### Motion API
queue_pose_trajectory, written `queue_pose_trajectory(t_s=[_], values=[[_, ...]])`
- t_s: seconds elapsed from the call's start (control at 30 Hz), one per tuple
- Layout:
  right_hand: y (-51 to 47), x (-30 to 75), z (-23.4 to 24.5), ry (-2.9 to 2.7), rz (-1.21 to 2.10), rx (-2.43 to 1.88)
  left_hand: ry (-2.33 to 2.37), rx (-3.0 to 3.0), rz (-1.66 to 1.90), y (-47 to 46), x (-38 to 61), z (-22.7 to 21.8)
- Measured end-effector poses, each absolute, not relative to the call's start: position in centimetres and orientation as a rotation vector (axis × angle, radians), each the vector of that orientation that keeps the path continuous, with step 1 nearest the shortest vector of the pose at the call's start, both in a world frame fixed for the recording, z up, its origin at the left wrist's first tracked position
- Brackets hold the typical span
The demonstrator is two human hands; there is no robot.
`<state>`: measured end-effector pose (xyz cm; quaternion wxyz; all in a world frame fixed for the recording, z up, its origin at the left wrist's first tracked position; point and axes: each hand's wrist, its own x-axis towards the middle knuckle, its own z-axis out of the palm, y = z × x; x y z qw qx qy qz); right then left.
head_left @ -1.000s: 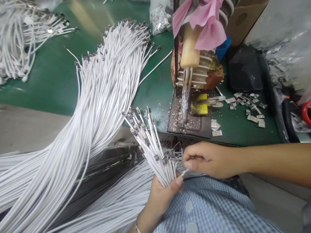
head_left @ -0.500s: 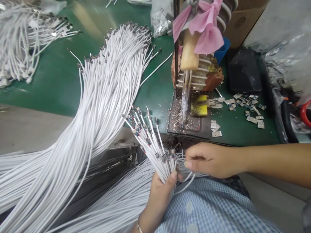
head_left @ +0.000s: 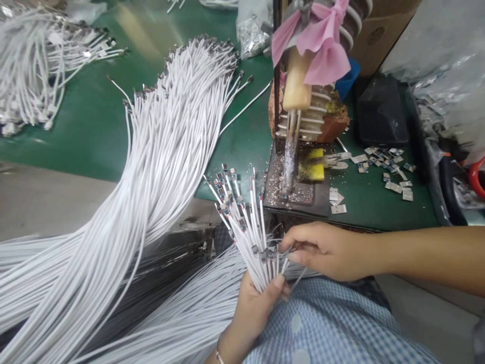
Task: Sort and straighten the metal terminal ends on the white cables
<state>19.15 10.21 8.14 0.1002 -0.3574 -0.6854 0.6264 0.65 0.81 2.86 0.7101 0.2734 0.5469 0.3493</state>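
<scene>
My left hand (head_left: 261,301) is wrapped round a bunch of white cables (head_left: 250,242), which fans upward above the thumb. Small metal connectors with bits of blue circuit board tip these cables. Close beside the bunch, my right hand (head_left: 322,250) pinches a white cable (head_left: 285,265) near its end between thumb and fingers. The tip of that cable is partly hidden by the fingers and blurred. Behind the hands a soldering iron (head_left: 291,146) with a wooden handle hangs tip down over a dark, solder-spattered pad (head_left: 320,199).
A large heap of white cables (head_left: 178,116) drapes over the green table (head_left: 94,146), with another cable pile (head_left: 30,65) at far left. A yellow sponge (head_left: 316,169), loose metal connectors (head_left: 394,164), a black tray (head_left: 382,114) and a red-handled tool (head_left: 476,177) lie right.
My left hand and its bunch have shifted slightly right and down. My right hand has moved left, bringing the pinched cable up against the bunch.
</scene>
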Motion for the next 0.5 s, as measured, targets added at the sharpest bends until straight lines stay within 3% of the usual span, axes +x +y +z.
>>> queue_pose_trajectory(t_s=[0.2,0.5], values=[[10.36,19.22,8.19,-2.229,1.567,-0.934,1.2,0.593,0.852,0.84,0.55,2.9],[10.73,19.39,9.04,-2.191,1.809,-1.032,1.17,0.619,0.851,0.68,0.21,2.36]])
